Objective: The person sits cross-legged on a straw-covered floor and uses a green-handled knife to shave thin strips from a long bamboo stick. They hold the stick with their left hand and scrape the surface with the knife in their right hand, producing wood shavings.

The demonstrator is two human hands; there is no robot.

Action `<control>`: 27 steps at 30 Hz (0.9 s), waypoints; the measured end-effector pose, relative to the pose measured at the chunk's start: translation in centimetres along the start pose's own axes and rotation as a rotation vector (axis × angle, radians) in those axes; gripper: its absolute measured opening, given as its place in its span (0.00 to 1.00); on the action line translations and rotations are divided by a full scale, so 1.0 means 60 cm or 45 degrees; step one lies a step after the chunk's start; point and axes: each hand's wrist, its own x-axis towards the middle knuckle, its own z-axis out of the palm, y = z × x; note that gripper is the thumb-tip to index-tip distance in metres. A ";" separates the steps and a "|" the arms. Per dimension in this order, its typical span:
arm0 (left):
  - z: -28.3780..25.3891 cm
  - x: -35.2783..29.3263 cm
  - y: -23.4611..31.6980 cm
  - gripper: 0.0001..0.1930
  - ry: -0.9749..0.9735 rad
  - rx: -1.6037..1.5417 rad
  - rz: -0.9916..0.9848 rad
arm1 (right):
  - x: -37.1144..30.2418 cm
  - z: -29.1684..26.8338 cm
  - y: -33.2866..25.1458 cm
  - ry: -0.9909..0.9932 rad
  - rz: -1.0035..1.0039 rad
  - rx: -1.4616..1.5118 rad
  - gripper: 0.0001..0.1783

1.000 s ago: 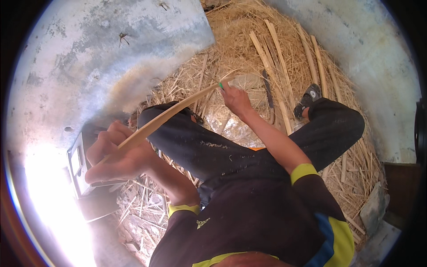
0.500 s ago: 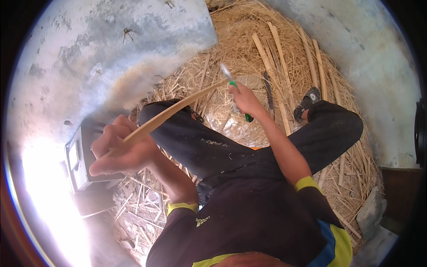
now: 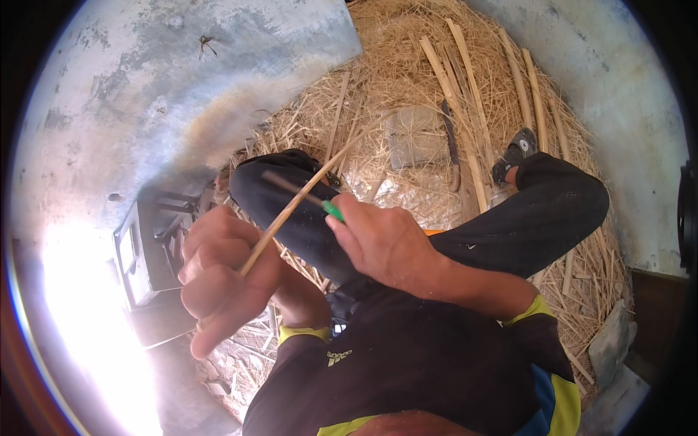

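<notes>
Over raised knee, above straw-covered floor (image 3: 407, 87): left hand (image 3: 225, 283) clamped on thin cane strip (image 3: 291, 211); right hand (image 3: 385, 243) closed on green-handled knife (image 3: 331, 209), blade probably against strip, view poor. Judgement: keep strip braced, shave shallow, stroke away from fingers.

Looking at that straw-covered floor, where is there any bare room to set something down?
The grey concrete up left, beyond the straw's edge, is bare, as is the strip of concrete on the right past the cane sticks. The middle is crowded: straw, canes, a flat grey slab, the legs and both hands at the thin strip.
</notes>
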 end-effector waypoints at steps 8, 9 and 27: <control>0.008 0.000 -0.007 0.34 0.047 -0.051 -0.057 | 0.002 -0.002 0.020 -0.004 -0.037 0.005 0.12; 0.005 -0.003 -0.006 0.34 0.096 0.031 -0.121 | 0.002 0.006 0.042 -0.068 0.149 -0.099 0.11; 0.013 0.005 -0.007 0.31 0.223 0.267 -0.083 | 0.014 0.007 0.042 -0.137 0.254 -0.211 0.11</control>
